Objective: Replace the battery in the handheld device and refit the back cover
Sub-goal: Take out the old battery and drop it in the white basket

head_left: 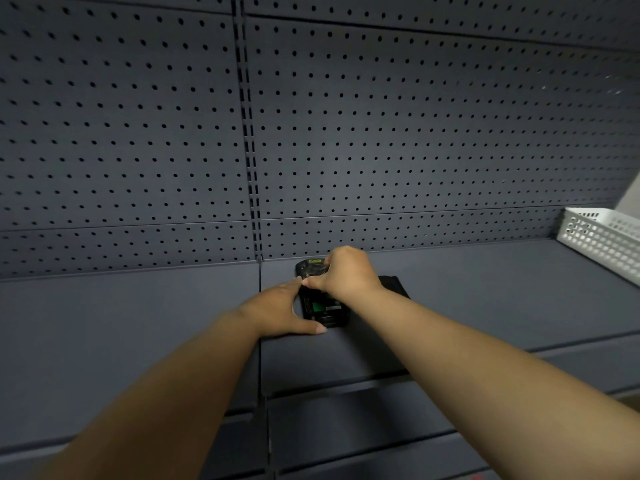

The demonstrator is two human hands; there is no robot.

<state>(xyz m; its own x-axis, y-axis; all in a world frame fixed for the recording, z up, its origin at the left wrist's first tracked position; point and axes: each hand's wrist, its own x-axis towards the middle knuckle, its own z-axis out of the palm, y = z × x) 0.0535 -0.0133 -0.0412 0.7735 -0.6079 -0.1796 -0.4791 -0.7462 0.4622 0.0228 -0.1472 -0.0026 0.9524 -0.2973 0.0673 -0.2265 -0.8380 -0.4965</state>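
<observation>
A black handheld device (320,308) lies back-up on the dark grey shelf (467,299). Its battery bay is uncovered, showing a green board and a white label. My left hand (280,311) braces the device's left side, with the thumb stretched along its near end. Over the device's far half my right hand (346,271) is curled, its fingertips pinched together at the bay's upper edge; whatever they pinch is hidden. A flat black piece (394,285) lies on the shelf just right of the device, partly under my right wrist.
A dark pegboard wall (311,133) rises right behind the shelf. A white perforated plastic basket (602,240) stands at the far right of the shelf. Lower shelf edges (346,410) run below, near me.
</observation>
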